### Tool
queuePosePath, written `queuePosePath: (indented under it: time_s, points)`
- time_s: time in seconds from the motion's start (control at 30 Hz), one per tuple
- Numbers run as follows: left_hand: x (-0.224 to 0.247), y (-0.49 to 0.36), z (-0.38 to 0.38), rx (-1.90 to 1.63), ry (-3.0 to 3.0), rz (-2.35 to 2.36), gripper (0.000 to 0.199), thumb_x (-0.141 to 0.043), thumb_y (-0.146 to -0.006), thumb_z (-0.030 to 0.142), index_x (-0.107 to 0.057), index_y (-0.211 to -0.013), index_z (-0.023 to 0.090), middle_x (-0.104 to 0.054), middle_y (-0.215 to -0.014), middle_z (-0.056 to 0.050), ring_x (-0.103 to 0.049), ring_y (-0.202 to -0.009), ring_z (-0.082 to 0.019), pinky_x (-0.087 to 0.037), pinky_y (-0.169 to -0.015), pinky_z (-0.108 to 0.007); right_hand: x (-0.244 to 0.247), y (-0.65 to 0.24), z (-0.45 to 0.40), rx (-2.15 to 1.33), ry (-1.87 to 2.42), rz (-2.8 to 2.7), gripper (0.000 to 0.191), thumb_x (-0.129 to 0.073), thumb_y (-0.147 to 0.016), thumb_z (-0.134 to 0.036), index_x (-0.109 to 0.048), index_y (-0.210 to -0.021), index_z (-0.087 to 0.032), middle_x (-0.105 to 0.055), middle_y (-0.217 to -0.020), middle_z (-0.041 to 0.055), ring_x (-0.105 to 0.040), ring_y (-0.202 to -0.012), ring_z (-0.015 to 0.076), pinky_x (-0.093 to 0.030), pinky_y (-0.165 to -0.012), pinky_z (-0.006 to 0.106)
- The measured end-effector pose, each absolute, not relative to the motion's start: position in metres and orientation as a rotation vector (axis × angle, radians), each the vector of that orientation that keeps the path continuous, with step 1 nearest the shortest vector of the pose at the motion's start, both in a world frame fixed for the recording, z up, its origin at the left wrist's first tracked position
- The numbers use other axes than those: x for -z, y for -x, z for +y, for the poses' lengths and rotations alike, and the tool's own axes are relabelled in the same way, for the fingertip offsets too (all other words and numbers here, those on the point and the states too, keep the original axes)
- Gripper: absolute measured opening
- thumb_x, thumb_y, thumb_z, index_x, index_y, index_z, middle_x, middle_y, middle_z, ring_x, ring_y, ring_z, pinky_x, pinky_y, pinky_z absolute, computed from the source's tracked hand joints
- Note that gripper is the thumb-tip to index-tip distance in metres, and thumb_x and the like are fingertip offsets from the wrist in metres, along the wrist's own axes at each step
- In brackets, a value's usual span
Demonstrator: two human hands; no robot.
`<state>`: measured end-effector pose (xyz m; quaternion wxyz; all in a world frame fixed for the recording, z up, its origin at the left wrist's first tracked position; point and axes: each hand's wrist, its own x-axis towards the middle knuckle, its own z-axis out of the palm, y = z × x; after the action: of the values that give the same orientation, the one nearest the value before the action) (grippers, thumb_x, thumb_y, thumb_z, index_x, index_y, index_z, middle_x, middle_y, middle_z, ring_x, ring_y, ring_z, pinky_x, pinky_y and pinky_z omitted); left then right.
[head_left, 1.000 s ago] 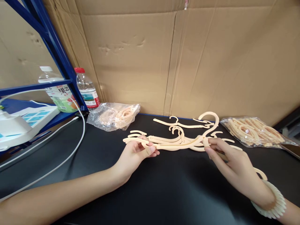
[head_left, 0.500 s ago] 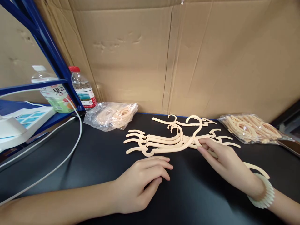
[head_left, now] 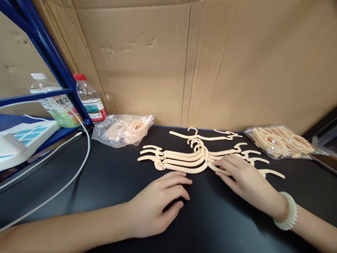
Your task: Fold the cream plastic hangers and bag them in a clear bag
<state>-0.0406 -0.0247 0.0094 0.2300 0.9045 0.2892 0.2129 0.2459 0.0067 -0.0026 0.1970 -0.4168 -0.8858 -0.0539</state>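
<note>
My right fingers (head_left: 229, 182), thumb on the near edge and forefinger on the far edge, pinch the front hanger (head_left: 191, 171) by its right arm, just right of where its hook joins. My palm covers much of that arm; a curved end (head_left: 275, 173) emerges on the far right of the hand. My left fingers (head_left: 181, 181) are loosely curled and grasp nothing; they lie over the counter (head_left: 200, 221), just on the near side of the front hanger's left arm. Whether their tips touch it I cannot tell.

Directly beyond, the other hangers (head_left: 181, 153) lie flat in an overlapping row, all cream-coloured, their hooks bunched together at the middle and their curved ends fanned out on both sides. The front hanger is the one nearest me. Farther back, apart from the row, lies a back hanger (head_left: 181, 135), with a slender piece (head_left: 221, 132) near its right end.

Toward the cardboard (head_left: 144, 70), two clear bags of cream parts flank the row: the left bag (head_left: 126, 130) beside a red-capped bottle (head_left: 91, 103), and the right bag (head_left: 281, 141) well to my right. A pale bracelet (head_left: 288, 212) encircles my right wrist.
</note>
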Motion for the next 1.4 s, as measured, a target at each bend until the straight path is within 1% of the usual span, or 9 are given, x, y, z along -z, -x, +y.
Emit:
queuePosePath:
  time_s: [0.33, 0.6, 0.67, 0.8, 0.9, 1.03, 1.13, 1.23, 1.4]
  points:
    - [-0.011, 0.039, -0.025, -0.441, -2.502, 0.859, 0.024, -0.047, -0.087, 0.014, -0.062, -0.104, 0.022, -0.052, -0.138, -0.008, -0.04, -0.135, -0.025, -0.039, -0.109, -0.04, 0.001, -0.245, 0.008, 0.147, 1.14, -2.47, 0.023, -0.04, -0.096, -0.014, -0.061, -0.104, -0.018, -0.06, -0.095, 0.0099, -0.058, -0.088, 0.0247, -0.052, -0.075, 0.039]
    - [-0.009, 0.04, -0.022, -0.315, -2.509, 0.967, 0.023, -0.047, -0.09, 0.025, -0.056, -0.112, 0.025, -0.04, -0.15, -0.007, -0.03, -0.141, -0.028, -0.035, -0.111, -0.05, 0.002, -0.249, 0.012, 0.239, 1.189, -2.511, 0.035, -0.037, -0.091, -0.001, -0.059, -0.115, -0.015, -0.059, -0.104, 0.0124, -0.055, -0.096, 0.0265, -0.051, -0.08, 0.043]
    - [-0.009, 0.04, -0.023, -0.308, -2.494, 0.976, 0.025, -0.049, -0.09, 0.028, -0.054, -0.114, 0.025, -0.039, -0.151, -0.008, -0.03, -0.141, -0.029, -0.034, -0.111, -0.052, 0.002, -0.25, 0.012, 0.268, 1.179, -2.526, 0.036, -0.036, -0.092, -0.001, -0.059, -0.117, -0.015, -0.059, -0.106, 0.0127, -0.055, -0.096, 0.0265, -0.05, -0.08, 0.042]
    - [-0.009, 0.04, -0.023, -0.283, -2.464, 1.01, 0.032, -0.05, -0.089, 0.031, -0.049, -0.121, 0.024, -0.034, -0.154, -0.01, -0.026, -0.143, -0.031, -0.031, -0.112, -0.056, 0.001, -0.25, 0.012, 0.363, 1.162, -2.528, 0.032, -0.038, -0.093, -0.004, -0.061, -0.113, -0.015, -0.06, -0.101, 0.0117, -0.056, -0.093, 0.0262, -0.05, -0.076, 0.04]
    - [-0.009, 0.04, -0.021, -0.263, -2.458, 1.024, 0.028, -0.05, -0.089, 0.032, -0.05, -0.116, 0.023, -0.031, -0.155, -0.01, -0.023, -0.144, -0.032, -0.029, -0.113, -0.057, -0.001, -0.249, 0.011, 0.407, 1.101, -2.524, 0.033, -0.039, -0.094, -0.004, -0.06, -0.116, -0.016, -0.061, -0.101, 0.0115, -0.057, -0.093, 0.0255, -0.049, -0.076, 0.039]
    - [-0.008, 0.042, -0.019, -0.319, -2.444, 1.018, 0.024, -0.054, -0.088, 0.031, -0.053, -0.11, 0.023, -0.033, -0.154, -0.011, -0.026, -0.142, -0.034, -0.03, -0.112, -0.058, -0.004, -0.247, 0.008, 0.302, 0.973, -2.6, 0.032, -0.037, -0.094, -0.006, -0.061, -0.115, -0.015, -0.061, -0.097, 0.0107, -0.057, -0.088, 0.0234, -0.049, -0.075, 0.037]
    - [-0.008, 0.042, -0.018, -0.383, -2.438, 1.009, 0.023, -0.055, -0.087, 0.029, -0.054, -0.109, 0.024, -0.037, -0.152, -0.01, -0.029, -0.141, -0.033, -0.031, -0.112, -0.057, -0.005, -0.244, 0.004, 0.092, 0.874, -2.682, 0.032, -0.036, -0.095, -0.006, -0.062, -0.111, -0.015, -0.06, -0.092, 0.0089, -0.057, -0.083, 0.0205, -0.049, -0.073, 0.034]
    - [-0.009, 0.041, -0.018, -0.385, -2.455, 1.014, 0.023, -0.054, -0.088, 0.028, -0.054, -0.111, 0.024, -0.04, -0.15, -0.009, -0.03, -0.141, -0.031, -0.031, -0.112, -0.055, -0.007, -0.242, 0.001, -0.081, 0.857, -2.695, 0.029, -0.037, -0.097, -0.009, -0.062, -0.11, -0.015, -0.059, -0.092, 0.0079, -0.057, -0.08, 0.0186, -0.048, -0.072, 0.031]
    - [-0.009, 0.041, -0.017, -0.415, -2.465, 1.003, 0.024, -0.055, -0.088, 0.028, -0.056, -0.111, 0.024, -0.044, -0.147, -0.009, -0.034, -0.139, -0.032, -0.032, -0.112, -0.053, -0.009, -0.242, 0.002, -0.146, 0.857, -2.682, 0.026, -0.039, -0.098, -0.012, -0.063, -0.109, -0.016, -0.059, -0.092, 0.0077, -0.057, -0.082, 0.0185, -0.048, -0.073, 0.031]
